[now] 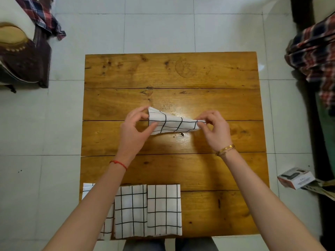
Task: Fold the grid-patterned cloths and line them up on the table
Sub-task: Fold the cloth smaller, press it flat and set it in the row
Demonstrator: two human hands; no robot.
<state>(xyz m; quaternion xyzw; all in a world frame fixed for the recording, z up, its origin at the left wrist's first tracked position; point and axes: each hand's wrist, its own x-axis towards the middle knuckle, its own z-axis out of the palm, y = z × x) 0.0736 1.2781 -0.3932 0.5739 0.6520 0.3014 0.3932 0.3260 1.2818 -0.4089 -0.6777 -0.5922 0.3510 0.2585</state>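
Three folded cloths (147, 211) line your table's (208, 169) near edge. Mid-table, your left hand (133, 127) and right hand (214, 129) pinch opposite ends of a fourth cloth (172, 123). Beyond: tiled floor (159, 29).

**Pale tiles, cluttered edges**

The floor (159, 31) is pale glossy tile with thin grout lines. A dark upholstered chair (23, 58) stands far left, plaid fabric (41, 17) draped over it. More plaid cloth (315, 57) hangs right; a small box (295, 177) lies below.

No legible text anywhere.
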